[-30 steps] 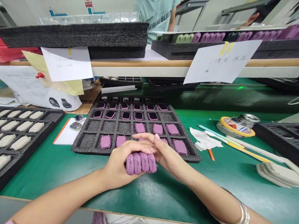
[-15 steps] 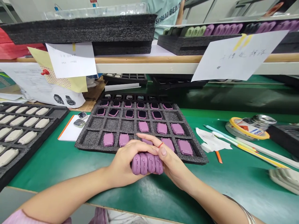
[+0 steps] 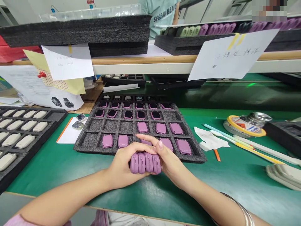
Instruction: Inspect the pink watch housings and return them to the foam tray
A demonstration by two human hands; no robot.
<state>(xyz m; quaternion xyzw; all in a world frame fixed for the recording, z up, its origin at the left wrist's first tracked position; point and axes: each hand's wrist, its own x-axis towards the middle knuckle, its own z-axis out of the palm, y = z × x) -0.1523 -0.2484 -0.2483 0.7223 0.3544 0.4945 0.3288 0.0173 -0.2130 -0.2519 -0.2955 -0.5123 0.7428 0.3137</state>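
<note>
A row of several purple watch cases point(image 3: 145, 163), stood on edge side by side, is gripped just above the green table. Around its left end and top curls my left hand point(image 3: 122, 163), closed. My right hand point(image 3: 172, 164) presses at the right end, its fingers reaching over the top behind the row and partly hidden. Right behind my hands lies a black foam tray point(image 3: 92, 125) with square compartments. Purple cases lie back up in its front rows, such as the case point(image 3: 107, 141) near the left. Its rear rows hold watches with dark screens point(image 3: 128, 115).
At left is a foam tray point(image 3: 50, 125) of pale cases. A white pad point(image 3: 68, 134) carries two watches. To the right lie crumpled tissue point(image 3: 209, 138), pens point(image 3: 231, 136), a round container point(image 3: 244, 125) and stacked pale cases point(image 3: 282, 175). A shelf point(image 3: 145, 68) crosses overhead; a person point(image 3: 162, 18) stands behind it.
My view has shifted slightly, so the scene sits a little further left. My right thumb has lifted slightly near the top of the row. Both hands still hold the purple cases.
</note>
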